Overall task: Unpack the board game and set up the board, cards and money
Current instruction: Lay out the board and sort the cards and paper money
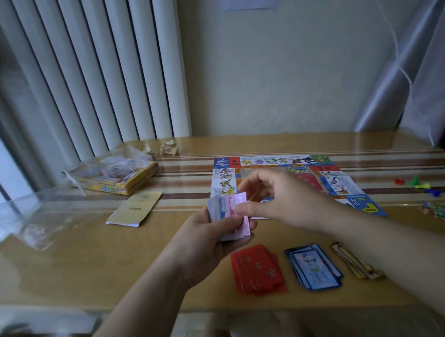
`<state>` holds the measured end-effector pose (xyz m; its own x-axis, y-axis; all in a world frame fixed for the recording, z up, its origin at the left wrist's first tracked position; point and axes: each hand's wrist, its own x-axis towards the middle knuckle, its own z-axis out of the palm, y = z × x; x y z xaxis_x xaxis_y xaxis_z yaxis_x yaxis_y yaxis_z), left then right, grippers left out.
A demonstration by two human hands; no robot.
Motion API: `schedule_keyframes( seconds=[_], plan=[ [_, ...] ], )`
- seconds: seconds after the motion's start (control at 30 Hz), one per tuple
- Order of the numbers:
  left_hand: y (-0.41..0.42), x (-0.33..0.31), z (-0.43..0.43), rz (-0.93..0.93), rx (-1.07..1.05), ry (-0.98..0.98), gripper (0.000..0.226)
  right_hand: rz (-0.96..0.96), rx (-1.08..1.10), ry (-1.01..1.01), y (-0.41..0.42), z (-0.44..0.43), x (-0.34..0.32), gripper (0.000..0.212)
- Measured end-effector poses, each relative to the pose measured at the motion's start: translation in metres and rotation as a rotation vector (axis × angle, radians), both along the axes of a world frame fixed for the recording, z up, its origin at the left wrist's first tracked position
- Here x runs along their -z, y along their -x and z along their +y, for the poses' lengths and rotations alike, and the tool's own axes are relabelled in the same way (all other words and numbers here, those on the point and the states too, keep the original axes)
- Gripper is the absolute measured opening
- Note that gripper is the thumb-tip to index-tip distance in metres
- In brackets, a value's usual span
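The board (273, 161) is laid out flat on the table (118, 266), so that part of the task may be judged done. Nearer than the board, along the table's front edge, three piles are set side by side: red cards (257, 269), blue cards (313, 265) to their right, and a thinner pile of tan cards (357, 261) further right. The cards thus appear to be sorted, though it cannot be told whether every card is out. The money is what is in hand. A stack of paper notes (226, 209) is held above the table just in front of the board's near left corner, gripped by the left hand (207, 237), whose fingers are curled round it. The top pink note is pinched between thumb and forefinger of the right hand (283, 198), the other fingers being loosely bent above the board's near part. Whether any note already lies on the table beneath that hand cannot be told. No separate piles of money are seen, so the sorting of the notes is judged to be at its start and to make up most of what is left. Well to the left of the board the yellow box (120, 174) is seen, with a folded booklet (135, 207) and a clear plastic bag (45, 226) nearer. To the right of the board, coloured pawns (420, 185) lie loose.
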<state>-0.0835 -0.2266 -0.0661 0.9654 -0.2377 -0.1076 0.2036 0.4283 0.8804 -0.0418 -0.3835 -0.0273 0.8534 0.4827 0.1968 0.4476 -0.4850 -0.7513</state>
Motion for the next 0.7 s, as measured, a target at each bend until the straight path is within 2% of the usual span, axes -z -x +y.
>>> schedule_keyframes(
  seconds=[0.07,0.13,0.27,0.37,0.43,0.53,0.7],
  plan=[
    [0.004,0.005,0.012,0.022,-0.062,-0.023,0.017,0.085,0.005,-0.028,-0.006,0.017,0.007,0.022],
    [0.01,0.01,0.026,0.061,-0.109,-0.005,0.02,0.16,0.0,-0.009,-0.011,0.037,0.016,0.019],
    [0.019,0.024,0.07,0.206,-0.229,0.119,0.027,0.284,-0.055,0.02,-0.019,0.089,0.031,0.011],
    [0.028,0.027,0.111,0.266,-0.39,0.236,0.015,0.368,-0.05,-0.037,-0.027,0.13,0.042,0.01],
    [0.034,0.028,0.138,0.232,-0.515,0.226,0.012,0.427,-0.058,-0.063,-0.032,0.155,0.05,0.013],
    [0.041,0.03,0.175,0.144,-0.66,0.128,0.018,0.408,-0.117,0.012,-0.034,0.193,0.059,0.016],
    [0.045,0.037,0.208,0.066,-0.708,0.079,0.018,0.327,-0.156,0.084,-0.028,0.245,0.072,0.021]
  ],
)
